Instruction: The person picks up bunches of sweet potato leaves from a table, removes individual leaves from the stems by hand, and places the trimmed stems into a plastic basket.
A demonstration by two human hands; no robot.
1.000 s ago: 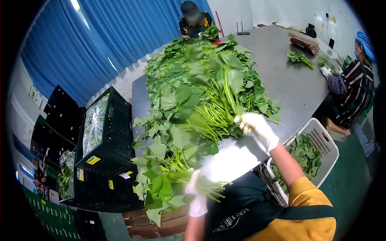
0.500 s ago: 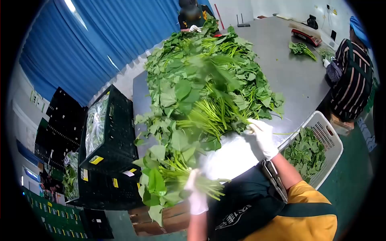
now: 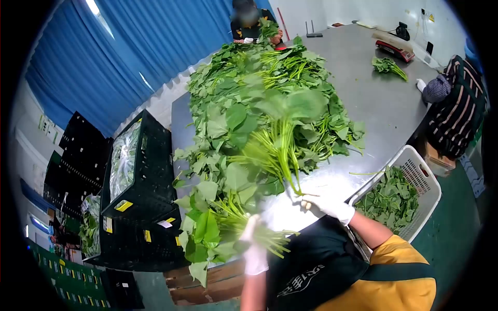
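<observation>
My left hand (image 3: pixel 253 251), in a white glove, is wrapped round a bunch of leafy greens (image 3: pixel 207 228); its leaves hang to the left and its cut stem ends stick out to the right. In a matching glove, my right hand (image 3: pixel 332 207) pinches the lower ends of a few leafy green stems (image 3: pixel 288 160). Their leaves reach up over the large heap of greens (image 3: pixel 218 98) on the metal table (image 3: pixel 363 103). Motion blurs some of these leaves. Bright bare metal shows between my hands.
A white basket (image 3: pixel 433 189) of loose leaves stands at the right. Dark crates (image 3: pixel 150 171) are stacked at the left. Across the table are a red scale (image 3: pixel 394 50), a small bunch (image 3: pixel 389 67), one co-worker (image 3: pixel 257 23) at the far end and another (image 3: pixel 456 109) at the right.
My right hand has moved left from the heap's edge, and stems now stand upright from its fingers. My left hand stays with its bunch. The right co-worker's arm and body have shifted.
</observation>
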